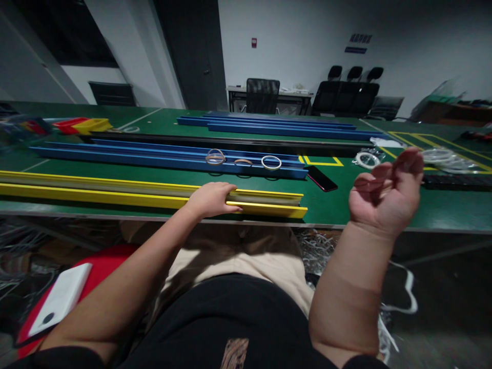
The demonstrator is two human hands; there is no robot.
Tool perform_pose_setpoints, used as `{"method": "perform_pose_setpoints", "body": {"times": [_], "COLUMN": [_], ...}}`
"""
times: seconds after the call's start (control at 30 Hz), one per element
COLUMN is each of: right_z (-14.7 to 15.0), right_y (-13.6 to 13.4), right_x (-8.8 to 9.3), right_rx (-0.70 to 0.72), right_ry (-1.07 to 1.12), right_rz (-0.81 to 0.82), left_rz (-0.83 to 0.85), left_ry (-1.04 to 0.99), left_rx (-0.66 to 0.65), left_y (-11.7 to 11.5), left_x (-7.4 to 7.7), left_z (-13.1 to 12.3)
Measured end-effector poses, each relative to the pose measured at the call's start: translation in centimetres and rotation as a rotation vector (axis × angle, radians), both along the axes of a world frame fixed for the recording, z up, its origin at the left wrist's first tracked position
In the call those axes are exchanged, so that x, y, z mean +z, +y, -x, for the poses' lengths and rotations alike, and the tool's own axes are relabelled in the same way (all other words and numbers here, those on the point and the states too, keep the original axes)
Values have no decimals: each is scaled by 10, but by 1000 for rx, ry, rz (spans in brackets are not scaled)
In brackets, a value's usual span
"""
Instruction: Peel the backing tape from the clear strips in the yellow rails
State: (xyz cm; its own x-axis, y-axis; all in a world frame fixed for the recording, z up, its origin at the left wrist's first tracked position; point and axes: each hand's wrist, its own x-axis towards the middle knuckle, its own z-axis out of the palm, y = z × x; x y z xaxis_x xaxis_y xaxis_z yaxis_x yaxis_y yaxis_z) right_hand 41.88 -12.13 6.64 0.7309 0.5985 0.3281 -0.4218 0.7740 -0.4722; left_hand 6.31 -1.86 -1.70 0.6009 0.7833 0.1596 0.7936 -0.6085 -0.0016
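Observation:
A long yellow channel-shaped rail lies along the near edge of the green table. Across it, close to its right end, my left hand is closed, thumb on the near side and fingers over the far side. My right hand is raised above the table at the right, palm turned up and fingers loosely curled apart; I see nothing in it. Behind the yellow rail runs a blue rail, with a thin white ring and two brownish rings, one of them farther left, on it.
A phone lies between the blue rail and my right hand. Farther back are a black rail and more blue rails. Wrapped white rolls lie at the right, red and yellow bins at the left.

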Motion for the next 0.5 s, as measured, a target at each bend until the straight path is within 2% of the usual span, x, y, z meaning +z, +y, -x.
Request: {"method": "perform_pose_setpoints", "body": {"times": [0.3, 0.5], "right_z": [22, 37], "right_y": [7, 22], "right_x": [-5, -21], "right_rx": [-176, -77], "right_ry": [-446, -786], "right_rz": [151, 363], "left_rz": [12, 18], "left_ry": [1, 4], "left_rx": [9, 10], "left_y": [-1, -2], "left_x": [0, 2], "left_z": [0, -1]}}
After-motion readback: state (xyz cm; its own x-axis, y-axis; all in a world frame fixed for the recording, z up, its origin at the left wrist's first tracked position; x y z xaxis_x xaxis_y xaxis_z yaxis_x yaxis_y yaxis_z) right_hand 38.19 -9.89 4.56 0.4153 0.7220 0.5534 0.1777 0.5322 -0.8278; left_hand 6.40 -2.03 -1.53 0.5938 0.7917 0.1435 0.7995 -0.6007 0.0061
